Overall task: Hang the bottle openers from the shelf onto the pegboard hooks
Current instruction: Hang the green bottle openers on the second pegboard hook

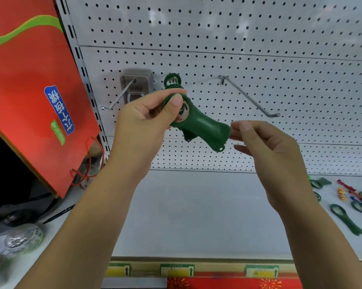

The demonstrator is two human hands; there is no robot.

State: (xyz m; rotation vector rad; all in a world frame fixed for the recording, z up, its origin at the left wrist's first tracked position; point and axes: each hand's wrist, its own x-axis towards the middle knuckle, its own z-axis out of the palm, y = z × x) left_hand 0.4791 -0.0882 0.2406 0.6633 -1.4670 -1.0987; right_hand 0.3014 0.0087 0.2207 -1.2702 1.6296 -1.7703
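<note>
Both hands are raised in front of the pegboard [259, 38]. The left hand [142, 122] pinches one green bottle opener [205, 126] by its round head between thumb and fingers, so the opener slants down to the right in mid-air, off the shelf [196, 215] and not on any hook. A sliver of green shows under it; whether that is a second opener is unclear.

At far left leans one red paper bag [29, 90] with cord handles. Beside it, the left hook [117, 99] juts from the board, carrying one clear-packaged item [136, 80]. Just right of that, one hanging opener [172, 80], also green, sits against the board behind the left thumb. The right hook [249, 97] sticks out farther along, making two hooks in plain view.

The right hand [267, 151] is unclenched, its fingers loosely spread. The forefinger tip is at the edge of the held opener's wide end and the thumb is apart below it. Contact cannot be judged through the blur.

On the shelf at far right lie the loose openers [346, 219], at least four green ones, near one red tool [349, 188]. Along the shelf's front edge run three price labels [177, 270].
</note>
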